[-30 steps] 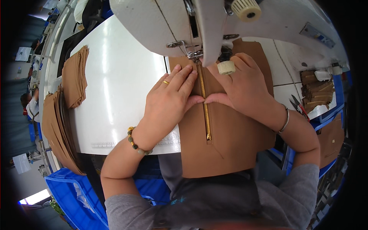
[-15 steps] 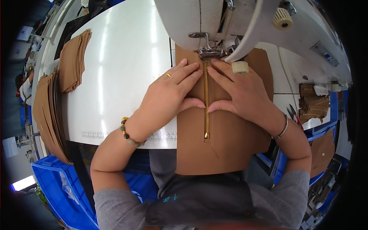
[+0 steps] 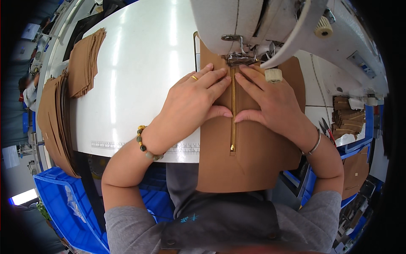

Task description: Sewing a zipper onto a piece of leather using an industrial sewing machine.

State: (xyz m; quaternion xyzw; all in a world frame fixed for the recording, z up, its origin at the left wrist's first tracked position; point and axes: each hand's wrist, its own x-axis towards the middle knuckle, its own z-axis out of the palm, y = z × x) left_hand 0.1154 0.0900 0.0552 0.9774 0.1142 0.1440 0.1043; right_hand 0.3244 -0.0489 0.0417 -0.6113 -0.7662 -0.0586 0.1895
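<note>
A brown panel, leather-like in look, (image 3: 249, 171) lies under the presser foot (image 3: 238, 58) of a white sewing machine (image 3: 215, 21). Down its middle runs a gold-toothed zipper (image 3: 234, 99) set in a narrow slot, with the pull at the near end. To the left of the zipper my left hand (image 3: 192, 99) rests flat on the panel, fingers stretched toward the foot. My right hand (image 3: 277, 99) lies likewise on the right side, its fingertips close to the foot and partly behind a machine knob (image 3: 273, 75). Both thumbs point inward and nearly meet at the zipper.
Stacks of brown pieces (image 3: 53, 120) stand along the white table's (image 3: 127, 84) left edge. A blue crate (image 3: 63, 207) sits at lower left. At right are red-handled scissors (image 3: 327, 130) and a pile of brown strips (image 3: 347, 114). A person (image 3: 30, 93) is far left.
The whole view has shifted slightly, so the machine appears farther right. Both hands stay flat beside the zipper, and the panel keeps almost the same place under the foot.
</note>
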